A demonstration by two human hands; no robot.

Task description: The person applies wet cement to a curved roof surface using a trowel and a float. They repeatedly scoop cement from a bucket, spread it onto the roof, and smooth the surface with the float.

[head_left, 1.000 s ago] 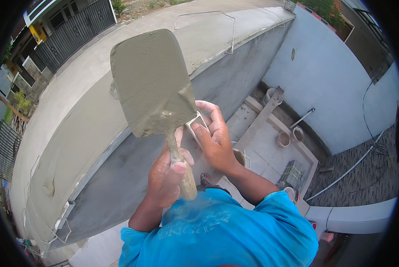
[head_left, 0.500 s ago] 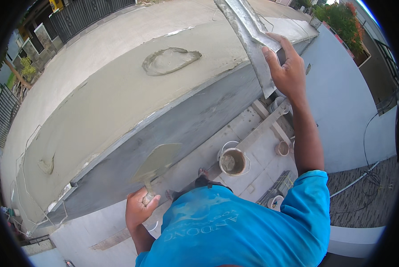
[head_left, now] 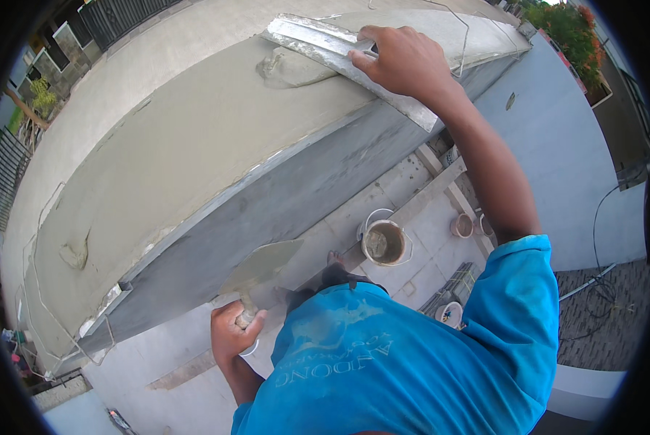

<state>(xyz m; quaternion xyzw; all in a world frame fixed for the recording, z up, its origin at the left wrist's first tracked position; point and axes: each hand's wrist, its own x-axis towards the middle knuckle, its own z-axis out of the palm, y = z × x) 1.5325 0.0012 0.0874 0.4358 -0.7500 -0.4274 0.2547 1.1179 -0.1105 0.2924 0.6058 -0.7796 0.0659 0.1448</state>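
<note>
My right hand (head_left: 406,64) is closed around the handle of a long metal plastering float (head_left: 318,45), its blade caked with grey. The float lies across the mortar-coated top of a curved wall (head_left: 187,152), beside a mound of wet mortar (head_left: 296,71). It reaches past the wall's near edge. Low and in front of my body, my left hand (head_left: 234,330) grips the handle of a pointed trowel (head_left: 265,262). The trowel's flat blade is coated with mortar and held away from the wall top. A smaller mortar lump (head_left: 75,252) sits near the wall's left end.
Below the wall stands a bucket (head_left: 385,243) with mortar inside, near a wooden plank (head_left: 430,196). Small pots (head_left: 462,225) and a white tub (head_left: 450,314) are to the right. Bent wires (head_left: 36,279) stick out around the wall's left end. A cable (head_left: 595,239) hangs at right.
My right hand has swung the float left and down from above the wall onto its top, by the mortar mound. My left hand with the trowel has shifted only slightly.
</note>
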